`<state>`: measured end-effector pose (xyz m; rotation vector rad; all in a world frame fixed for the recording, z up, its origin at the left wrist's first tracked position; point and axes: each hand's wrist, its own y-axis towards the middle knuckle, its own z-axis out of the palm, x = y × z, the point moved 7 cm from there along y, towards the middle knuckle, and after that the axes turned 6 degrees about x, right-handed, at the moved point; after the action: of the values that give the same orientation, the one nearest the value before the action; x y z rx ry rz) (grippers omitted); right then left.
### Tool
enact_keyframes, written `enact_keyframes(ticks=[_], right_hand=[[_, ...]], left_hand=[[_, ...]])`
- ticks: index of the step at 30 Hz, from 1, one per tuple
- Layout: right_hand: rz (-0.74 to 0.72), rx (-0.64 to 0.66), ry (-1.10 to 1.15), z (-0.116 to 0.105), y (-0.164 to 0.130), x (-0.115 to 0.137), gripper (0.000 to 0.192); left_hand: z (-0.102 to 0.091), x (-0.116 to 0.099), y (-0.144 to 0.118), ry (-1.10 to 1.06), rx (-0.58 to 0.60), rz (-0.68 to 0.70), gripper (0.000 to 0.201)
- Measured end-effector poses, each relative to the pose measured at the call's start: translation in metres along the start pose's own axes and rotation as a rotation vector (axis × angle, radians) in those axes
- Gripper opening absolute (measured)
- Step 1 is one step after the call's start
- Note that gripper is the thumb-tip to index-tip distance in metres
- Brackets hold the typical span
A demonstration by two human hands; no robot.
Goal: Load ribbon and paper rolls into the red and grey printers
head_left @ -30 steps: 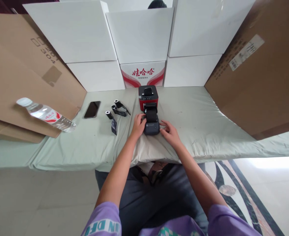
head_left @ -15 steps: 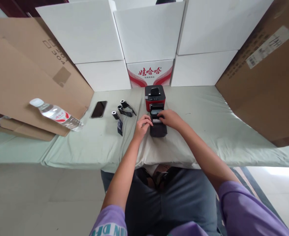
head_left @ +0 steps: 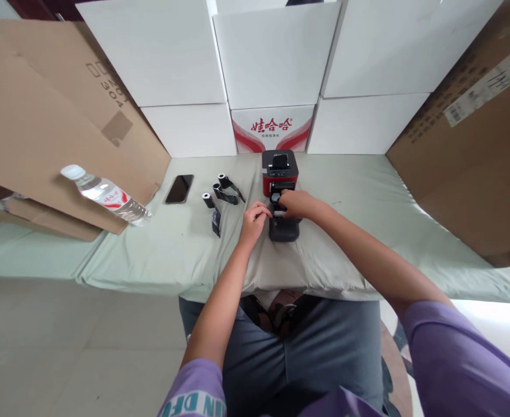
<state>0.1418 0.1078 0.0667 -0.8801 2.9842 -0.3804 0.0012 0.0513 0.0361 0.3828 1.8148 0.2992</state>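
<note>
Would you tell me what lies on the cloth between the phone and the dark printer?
In the head view, three small black rolls with loose dark strips lie between the phone and the dark printer.

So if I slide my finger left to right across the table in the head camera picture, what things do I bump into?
Water bottle → black phone → small black rolls → left hand → dark little printer → big brown cardboard box.
</note>
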Motion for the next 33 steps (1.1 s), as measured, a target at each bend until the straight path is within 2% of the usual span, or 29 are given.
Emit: enact_keyframes(ticks=[4,8,12,15,19,22,24,28,31,33], right_hand=[[-0.114,0.050,0.006,-0.011,-0.011,-0.003,0.013],[-0.084,0.057,-0.014,-0.021,-0.023,-0.008,0.017],[-0.063,0.043,0.001,-0.025,-0.030,-0.009,0.011],[-0.078,-0.005,0.021,-0.026,-0.031,-0.010,0.004],[-0.086,-0.063,0.050,-0.032,-0.033,-0.017,0.011],[-0.165,-0.183,0.245,-0.055,-0.039,-0.019,0.016],[-0.236,-0.280,0.441,-0.078,-0.040,-0.019,0.018],[-0.277,-0.511,0.630,-0.127,-0.015,-0.013,0.025],[-0.267,-0.662,0.589,-0.151,0.032,0.000,0.029],[-0.228,-0.718,0.501,-0.158,0.071,0.012,0.032]], left_hand=[[-0.003,0.003,0.001,-0.048,-0.059,-0.010,0.026],[-0.004,0.006,0.002,-0.026,-0.081,-0.051,0.027],[-0.003,0.009,0.002,-0.020,-0.087,-0.109,0.028],[0.000,0.011,0.002,0.007,-0.071,-0.145,0.028],[0.008,0.016,0.002,0.062,-0.005,-0.193,0.023],[0.017,0.018,0.000,0.109,0.081,-0.192,0.016],[0.021,0.014,-0.001,0.163,0.105,-0.127,0.017],[0.030,0.004,-0.005,0.323,0.139,-0.005,0.027],[0.034,0.003,-0.006,0.342,0.198,-0.024,0.030],[0.033,0.001,-0.006,0.331,0.203,-0.018,0.028]])
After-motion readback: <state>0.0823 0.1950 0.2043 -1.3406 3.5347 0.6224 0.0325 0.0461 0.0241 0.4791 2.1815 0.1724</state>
